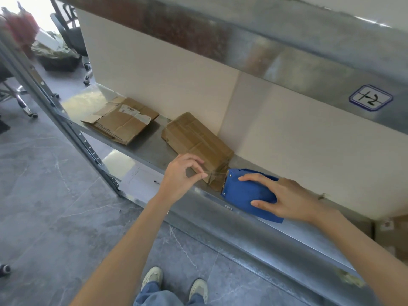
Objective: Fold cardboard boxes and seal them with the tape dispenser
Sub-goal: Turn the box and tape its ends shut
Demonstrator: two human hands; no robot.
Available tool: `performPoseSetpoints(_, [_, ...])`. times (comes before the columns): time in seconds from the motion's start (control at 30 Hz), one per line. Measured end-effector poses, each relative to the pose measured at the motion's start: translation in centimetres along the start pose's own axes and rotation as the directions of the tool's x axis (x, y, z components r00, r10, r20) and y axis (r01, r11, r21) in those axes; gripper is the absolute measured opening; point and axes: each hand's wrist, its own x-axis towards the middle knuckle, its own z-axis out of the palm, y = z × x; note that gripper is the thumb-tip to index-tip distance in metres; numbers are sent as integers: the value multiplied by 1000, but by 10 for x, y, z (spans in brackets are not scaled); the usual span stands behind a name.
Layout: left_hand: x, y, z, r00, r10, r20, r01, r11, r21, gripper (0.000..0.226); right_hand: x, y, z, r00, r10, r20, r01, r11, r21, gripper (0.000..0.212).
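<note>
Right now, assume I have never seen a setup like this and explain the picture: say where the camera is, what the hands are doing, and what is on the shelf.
There is no machine here. A person wears one camera on the head, and it looks forward and down, so you see their own arms and their shoes on the floor.

They stand at a metal shelf. A folded cardboard box lies on it, with flattened cardboard further to the left.

The right hand holds a blue tape dispenser, which sits against the near end of the box. The left hand pinches the end of a strip of clear tape between its fingers. The strip runs from the dispenser across that end of the box.
</note>
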Motion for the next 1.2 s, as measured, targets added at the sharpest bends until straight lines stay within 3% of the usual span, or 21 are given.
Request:
performPoseSetpoints(0.7, [1,-3,16,979,103,-176,-95,994,56,14,14,-18,-25,989,101,110,-93,992,-81,52])
performPoseSetpoints(0.93, [7,-5,21,974,84,-209,-66,994,91,14,16,-16,-27,987,109,118,-104,993,-51,49])
performPoseSetpoints(1.07, [1,-16,22,987,-29,-161,53,988,142,30,16,-10,-29,987,113,111,-108,993,-46,51])
performPoseSetpoints(1.2, [-18,-28,21,984,60,-167,-23,977,213,27,13,-2,-30,984,132,124,-118,987,-111,52])
